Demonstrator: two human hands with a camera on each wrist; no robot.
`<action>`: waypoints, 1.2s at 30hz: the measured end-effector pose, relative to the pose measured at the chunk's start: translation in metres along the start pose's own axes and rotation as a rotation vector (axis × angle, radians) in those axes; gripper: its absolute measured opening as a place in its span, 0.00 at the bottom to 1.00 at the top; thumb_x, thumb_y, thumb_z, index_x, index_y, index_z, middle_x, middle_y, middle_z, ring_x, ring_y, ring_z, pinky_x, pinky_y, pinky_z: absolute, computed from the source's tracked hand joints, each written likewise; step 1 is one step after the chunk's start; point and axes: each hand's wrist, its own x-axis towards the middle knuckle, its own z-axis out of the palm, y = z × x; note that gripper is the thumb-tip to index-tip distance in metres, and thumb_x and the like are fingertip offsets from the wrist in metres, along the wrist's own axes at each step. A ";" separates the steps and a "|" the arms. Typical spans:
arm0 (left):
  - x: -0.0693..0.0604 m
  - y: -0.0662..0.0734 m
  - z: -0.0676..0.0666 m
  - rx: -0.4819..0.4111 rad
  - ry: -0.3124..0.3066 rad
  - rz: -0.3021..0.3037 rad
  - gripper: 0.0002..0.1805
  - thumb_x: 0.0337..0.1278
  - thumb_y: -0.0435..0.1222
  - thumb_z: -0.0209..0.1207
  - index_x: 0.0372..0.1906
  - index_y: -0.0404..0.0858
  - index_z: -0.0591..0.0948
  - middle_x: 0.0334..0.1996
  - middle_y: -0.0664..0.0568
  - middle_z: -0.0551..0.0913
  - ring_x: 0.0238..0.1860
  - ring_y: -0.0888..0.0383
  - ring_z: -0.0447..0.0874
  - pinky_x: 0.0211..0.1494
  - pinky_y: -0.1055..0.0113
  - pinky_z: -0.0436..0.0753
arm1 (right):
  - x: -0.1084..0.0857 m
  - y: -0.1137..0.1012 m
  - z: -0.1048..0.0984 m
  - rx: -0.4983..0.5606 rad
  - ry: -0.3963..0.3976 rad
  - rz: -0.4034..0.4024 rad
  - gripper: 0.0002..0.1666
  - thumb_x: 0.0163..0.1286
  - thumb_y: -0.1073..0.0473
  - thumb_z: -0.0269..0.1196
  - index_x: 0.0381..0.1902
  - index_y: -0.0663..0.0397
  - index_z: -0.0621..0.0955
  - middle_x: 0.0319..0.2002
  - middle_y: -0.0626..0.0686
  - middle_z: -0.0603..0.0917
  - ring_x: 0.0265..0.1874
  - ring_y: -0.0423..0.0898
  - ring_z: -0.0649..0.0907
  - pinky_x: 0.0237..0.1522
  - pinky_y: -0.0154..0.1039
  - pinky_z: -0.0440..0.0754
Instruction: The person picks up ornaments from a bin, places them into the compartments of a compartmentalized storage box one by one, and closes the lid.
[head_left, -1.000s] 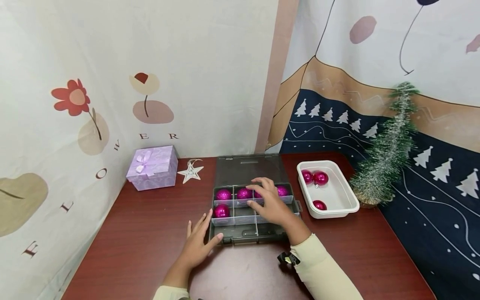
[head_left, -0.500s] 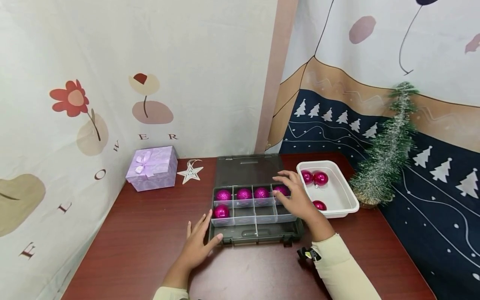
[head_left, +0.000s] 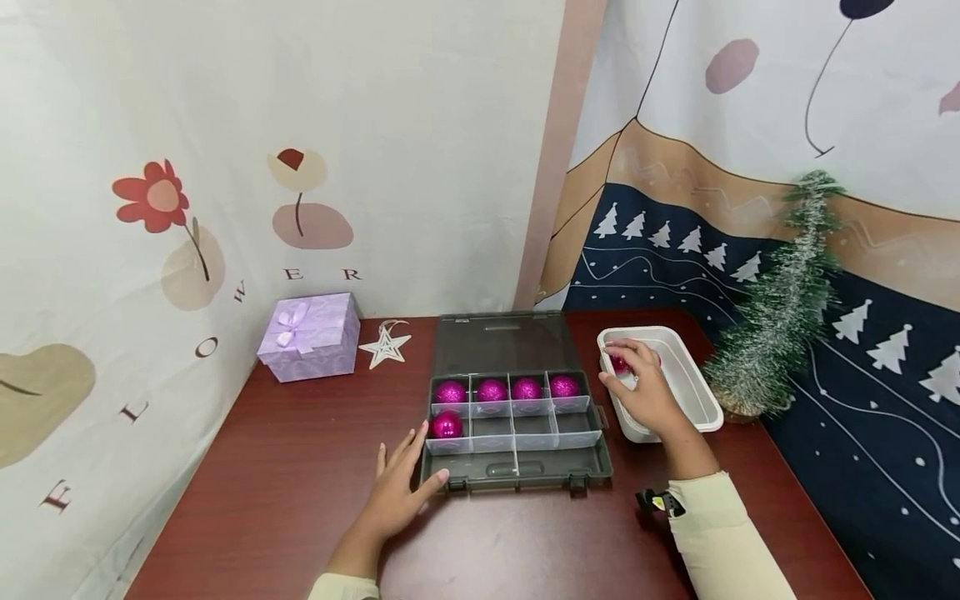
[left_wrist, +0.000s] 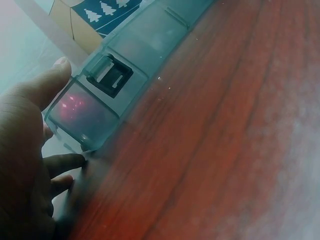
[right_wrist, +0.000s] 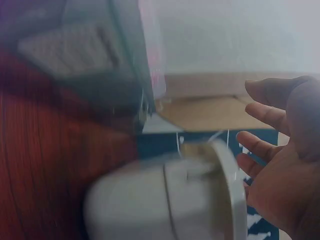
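A grey see-through compartment box [head_left: 555, 462] lies with its lid folded back. Its back row holds several glittery magenta baubles [head_left: 491, 391]; a shiny magenta bauble [head_left: 447, 425] sits at the left of the middle row. My left hand [head_left: 393, 496] touches the box's left front corner, thumb and fingers spread along its sides, as the left wrist view also shows. Over the white plastic tub [head_left: 708, 404], my right hand [head_left: 645, 392] hovers with loosely bent, parted fingers and grips nothing visible. A pink bauble [head_left: 619, 364] in the tub shows behind those fingers; the hand covers others.
A lilac gift box [head_left: 311, 337] with a bow and a white star ornament [head_left: 386, 348] are at the back left. To the tub's right stands a small frosted tinsel tree [head_left: 780, 333]. Printed cloth hangs behind the brown table [head_left: 285, 475].
My right hand has moved rightward from above the box's back row to above the tub. The left hand stays at the box corner. The view has shifted slightly.
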 end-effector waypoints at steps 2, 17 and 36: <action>0.000 0.000 0.000 -0.002 0.002 0.003 0.49 0.73 0.57 0.63 0.90 0.46 0.57 0.84 0.39 0.68 0.86 0.34 0.60 0.85 0.22 0.32 | -0.001 0.005 -0.006 -0.003 0.008 0.010 0.25 0.72 0.70 0.70 0.65 0.70 0.82 0.70 0.72 0.74 0.71 0.72 0.67 0.69 0.67 0.69; 0.000 -0.001 0.001 0.004 0.011 0.010 0.49 0.73 0.57 0.63 0.90 0.47 0.57 0.84 0.40 0.69 0.86 0.34 0.61 0.86 0.22 0.32 | 0.005 0.042 -0.035 -0.005 -0.006 0.100 0.25 0.76 0.69 0.68 0.67 0.73 0.80 0.67 0.73 0.75 0.69 0.69 0.73 0.64 0.71 0.73; 0.001 -0.002 0.002 0.004 0.005 0.004 0.49 0.73 0.57 0.64 0.90 0.48 0.57 0.84 0.40 0.69 0.86 0.35 0.61 0.86 0.23 0.32 | 0.019 0.068 -0.056 -0.067 -0.152 0.300 0.30 0.79 0.61 0.66 0.73 0.71 0.74 0.76 0.75 0.69 0.75 0.75 0.71 0.75 0.75 0.71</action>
